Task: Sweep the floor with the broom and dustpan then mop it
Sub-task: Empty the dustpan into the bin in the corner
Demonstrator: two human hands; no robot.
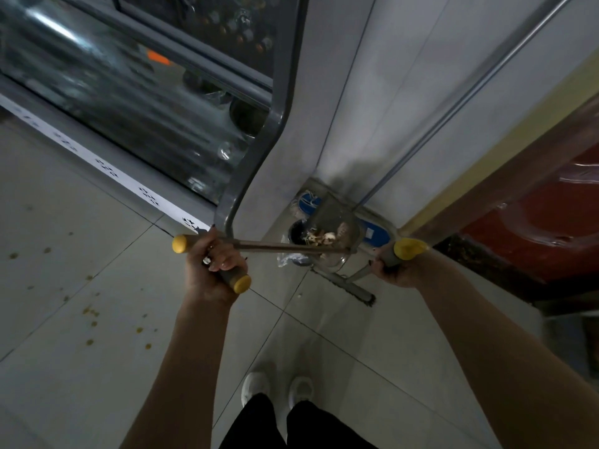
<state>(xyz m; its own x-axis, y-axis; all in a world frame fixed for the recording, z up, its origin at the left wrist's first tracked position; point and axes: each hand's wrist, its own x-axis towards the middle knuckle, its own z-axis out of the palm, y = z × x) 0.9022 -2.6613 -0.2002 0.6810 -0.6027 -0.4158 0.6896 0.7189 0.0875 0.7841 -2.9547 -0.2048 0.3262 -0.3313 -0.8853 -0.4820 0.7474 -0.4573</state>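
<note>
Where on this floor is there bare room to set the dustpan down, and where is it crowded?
Free: the tiles between the white shoes and the broom head. The tiles left of the left hand, along the display case, are open but spotted. Crowded: the wall corner, where the loaded dustpan hangs over a lined bin.
</note>
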